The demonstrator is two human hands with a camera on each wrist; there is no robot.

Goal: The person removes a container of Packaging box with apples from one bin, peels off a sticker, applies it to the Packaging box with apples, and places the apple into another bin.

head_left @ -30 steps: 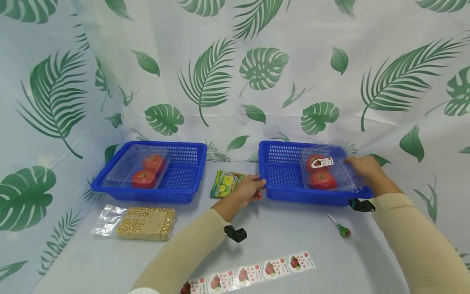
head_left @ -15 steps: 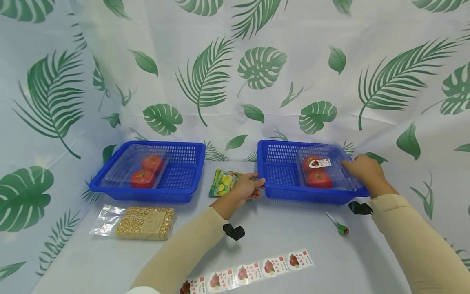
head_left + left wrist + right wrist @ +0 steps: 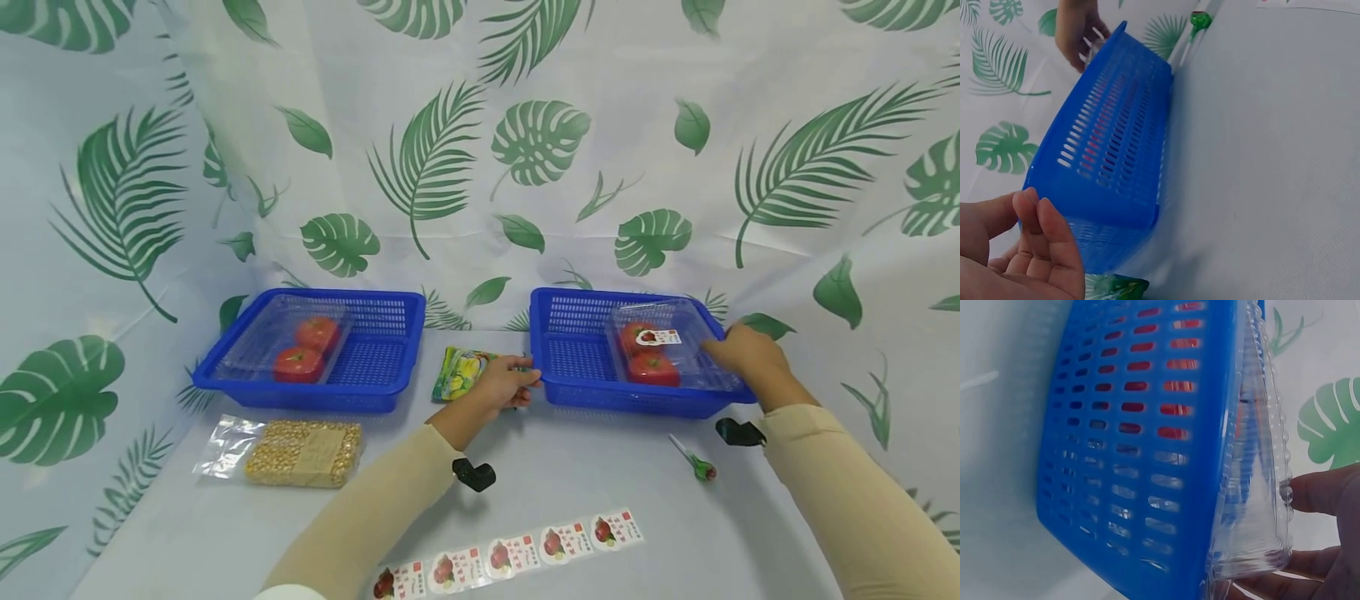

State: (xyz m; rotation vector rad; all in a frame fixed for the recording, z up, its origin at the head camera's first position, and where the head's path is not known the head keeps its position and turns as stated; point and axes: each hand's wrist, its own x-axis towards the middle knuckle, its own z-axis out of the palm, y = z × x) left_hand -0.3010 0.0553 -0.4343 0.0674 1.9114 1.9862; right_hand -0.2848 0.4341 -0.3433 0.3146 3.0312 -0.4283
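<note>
My left hand [image 3: 504,385] pinches the front-left corner of the right blue basket [image 3: 622,400] between thumb and fingers. In that basket lies a clear plastic clamshell box [image 3: 693,358] with two tomatoes [image 3: 652,367] at its left side. A white sticker [image 3: 658,337] with a red fruit picture is on its lid. My right hand [image 3: 746,354] holds the box's right end, thumb [image 3: 1313,490] at the lid edge and fingers below, over the basket's right rim. The right wrist view shows this end of the box projecting above the rim.
A second blue basket [image 3: 300,400] at left holds another clear box with two tomatoes [image 3: 298,365]. A yellow-green packet [image 3: 459,373] lies between the baskets. Corn kernels in a bag [image 3: 303,452], a lollipop [image 3: 701,467] and a sticker strip [image 3: 510,557] lie in front.
The clamshell box has shifted slightly left and sunk lower in the right basket, with my right hand following it. My left hand has stayed at the basket corner.
</note>
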